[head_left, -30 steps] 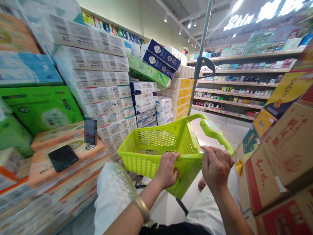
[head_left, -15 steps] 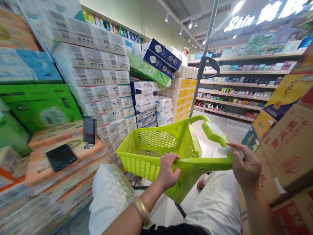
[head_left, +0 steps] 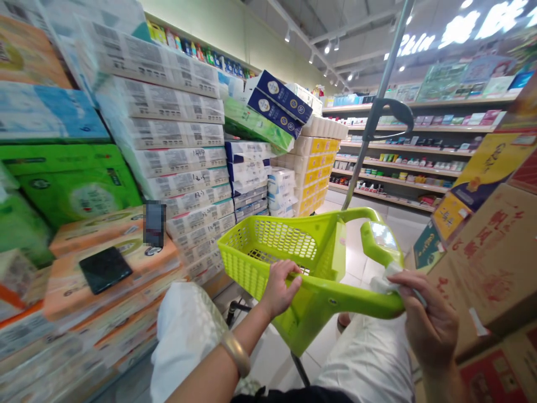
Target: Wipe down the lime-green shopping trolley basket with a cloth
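A lime-green shopping cart basket (head_left: 289, 238) with perforated sides stands tilted in front of my knees, with nothing visible inside the part I can see. My left hand (head_left: 282, 288) grips its near rim, fingers curled over the edge. At the right end, my right hand (head_left: 432, 316) is closed round a white wipe (head_left: 384, 280), pressed against the cart's green handle frame. Part of the wipe is hidden by my fingers. A pale panel (head_left: 382, 234) sits on the green arm just above that hand.
Stacked tissue packs (head_left: 180, 134) rise on the left; a black tablet-like object (head_left: 104, 270) and a blurred-out phone-sized object (head_left: 154, 224) rest on orange packs. Behind the cart a metal pole with a dark grip (head_left: 388, 120) leans. Cardboard boxes (head_left: 499, 263) crowd the right; shelves (head_left: 403, 143) line the back.
The cart has shifted and turned to the right, its handle end now lower and nearer me. My right hand and the wipe moved down along the handle frame. The metal pole swung right.
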Demonstrator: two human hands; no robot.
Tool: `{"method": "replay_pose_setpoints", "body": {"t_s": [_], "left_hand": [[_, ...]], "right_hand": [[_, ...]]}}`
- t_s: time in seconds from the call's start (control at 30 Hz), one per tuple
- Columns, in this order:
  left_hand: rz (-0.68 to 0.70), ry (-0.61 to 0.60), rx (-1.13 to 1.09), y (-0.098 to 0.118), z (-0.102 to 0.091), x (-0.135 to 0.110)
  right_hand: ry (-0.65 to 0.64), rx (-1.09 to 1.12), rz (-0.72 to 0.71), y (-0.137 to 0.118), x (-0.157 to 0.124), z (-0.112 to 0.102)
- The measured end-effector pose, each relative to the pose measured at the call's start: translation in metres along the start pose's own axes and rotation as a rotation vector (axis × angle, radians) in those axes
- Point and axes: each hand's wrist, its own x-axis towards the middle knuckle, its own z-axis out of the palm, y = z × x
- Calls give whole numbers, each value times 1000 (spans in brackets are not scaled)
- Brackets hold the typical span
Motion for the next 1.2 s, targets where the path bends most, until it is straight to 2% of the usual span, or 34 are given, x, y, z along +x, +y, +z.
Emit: {"method": "replay_pose_setpoints", "body": {"t_s": [0.23, 0.33, 0.4, 0.5, 0.6, 0.7, 0.77, 0.87, 0.97, 1.07, 1.2], "left_hand": [[3, 64, -35, -23, -18, 13], [-4, 110, -39, -26, -27, 13], [-7, 177, -39, -19, -32, 9], [30, 260, -71, 10, -37, -1], [169, 184, -98, 49, -40, -12], [253, 111, -20, 82, -43, -19], [263, 67, 61, 94, -44, -22], [206, 2, 247, 100, -44, -24], [115, -34, 425, 99, -48, -22], [31, -69, 500, 97, -58, -17], [-51, -131, 553, 96, -74, -9]], "right_hand": [[-223, 20, -113, -26, 0, 11], [-324, 19, -168, -40, -2, 19], [-389, 31, -203, -51, -5, 26], [-457, 52, -251, -64, -10, 37], [-461, 8, -272, -58, -4, 46], [-374, -140, -200, -32, 17, 52], [-349, -164, -125, -14, 34, 56], [-383, -184, -80, -5, 48, 65], [-491, -160, -149, -18, 45, 78], [-563, -123, -208, -29, 39, 86], [-496, -93, -134, -23, 47, 82]]}}
